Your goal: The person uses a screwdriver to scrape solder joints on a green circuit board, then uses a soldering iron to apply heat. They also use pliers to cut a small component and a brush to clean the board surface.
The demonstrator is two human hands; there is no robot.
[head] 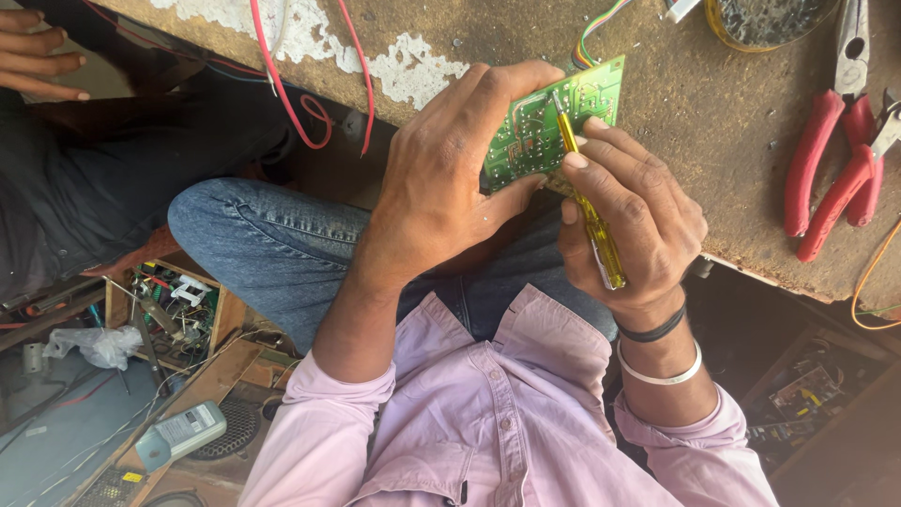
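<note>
My left hand [450, 169] grips a green circuit board [540, 127] by its near edge, thumb under it and fingers over the top. The board is tilted, held at the edge of a worn brown workbench [657, 103]. My right hand [629, 211] holds a thin screwdriver with a clear yellow handle [591, 211]; its tip rests on the board's solder side. A black band and a white bangle sit on my right wrist. Coloured wires run from the board's far corner.
Two red-handled pliers [835, 160] lie on the bench at right, a round tin [765, 19] behind them. Red wires [310, 84] hang off the bench at left. Another person's hand [38, 52] shows top left. A box of parts [174, 305] and a grey meter [183, 432] lie on the floor.
</note>
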